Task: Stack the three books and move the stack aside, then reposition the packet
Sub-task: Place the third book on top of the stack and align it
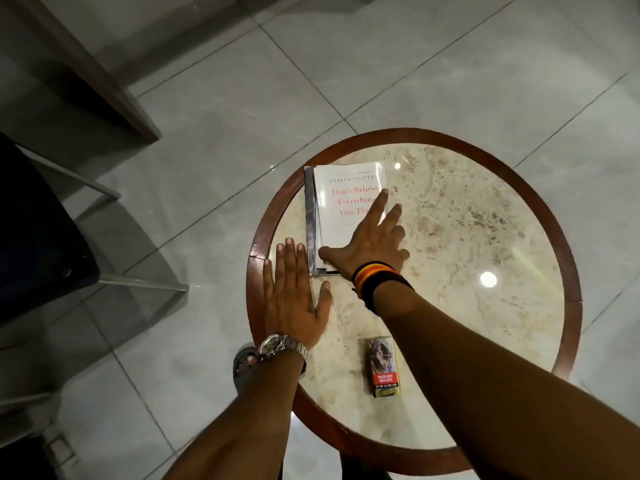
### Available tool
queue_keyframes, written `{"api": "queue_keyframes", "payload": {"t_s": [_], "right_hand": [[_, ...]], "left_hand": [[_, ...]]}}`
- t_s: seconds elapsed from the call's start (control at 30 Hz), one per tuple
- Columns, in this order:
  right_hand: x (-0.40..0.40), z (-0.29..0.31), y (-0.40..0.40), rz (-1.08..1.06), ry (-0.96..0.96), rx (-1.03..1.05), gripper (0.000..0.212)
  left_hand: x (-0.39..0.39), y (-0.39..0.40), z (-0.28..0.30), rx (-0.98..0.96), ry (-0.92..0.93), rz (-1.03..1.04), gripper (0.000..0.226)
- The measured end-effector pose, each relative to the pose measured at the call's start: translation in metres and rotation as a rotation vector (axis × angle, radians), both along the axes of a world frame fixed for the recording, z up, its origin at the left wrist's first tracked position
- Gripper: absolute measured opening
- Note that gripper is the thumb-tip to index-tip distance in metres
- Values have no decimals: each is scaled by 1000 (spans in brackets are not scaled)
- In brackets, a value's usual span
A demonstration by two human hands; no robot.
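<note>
A stack of books [341, 206] lies on the left part of the round marble table [467, 237], with a white book with red title on top and darker books showing under its left edge. My right hand [372, 237] rests flat on the top cover, fingers spread, thumb at the near-left corner. My left hand [294, 299] lies flat and open on the tabletop just left of the stack's near corner, touching no book. A small packet [383, 367] with a red warning label lies near the table's front edge, beside my right forearm.
The table has a raised dark wooden rim [568, 258]. A dark chair [41, 237] with metal legs stands to the left on the tiled floor. A wooden furniture edge [104, 81] runs at the upper left. My sandalled foot [244, 365] shows below the table's left rim.
</note>
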State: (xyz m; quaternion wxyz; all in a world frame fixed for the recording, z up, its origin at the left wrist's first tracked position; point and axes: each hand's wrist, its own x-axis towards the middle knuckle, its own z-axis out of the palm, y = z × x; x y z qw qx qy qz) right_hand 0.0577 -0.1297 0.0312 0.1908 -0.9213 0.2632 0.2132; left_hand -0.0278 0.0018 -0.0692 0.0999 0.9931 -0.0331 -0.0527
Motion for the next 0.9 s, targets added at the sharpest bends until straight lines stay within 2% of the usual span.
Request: {"api": "queue_keyframes", "payload": {"t_s": [0.1, 0.2, 0.23, 0.3, 0.37, 0.4, 0.9], "right_hand": [[-4, -3, -10, -37, -27, 58, 150], [-4, -3, -18, -177, -123, 232, 143], [-4, -3, -23, -254, -162, 309, 134], [-7, -2, -36, -388, -235, 432, 99], [-14, 0, -45, -440, -261, 482, 62], [-18, 1, -49, -442, -261, 495, 53], [-44, -1, -66, -449, -258, 547, 36]], "left_hand": [[1, 0, 0, -3, 6, 2, 83], [1, 0, 1, -5, 17, 5, 83], [0, 0, 1, -5, 15, 1, 84], [-1, 0, 1, -12, 6, -3, 84], [-2, 0, 1, -23, 15, 1, 83], [-2, -1, 0, -27, 21, 2, 83], [-3, 2, -9, -33, 35, 3, 83]]}}
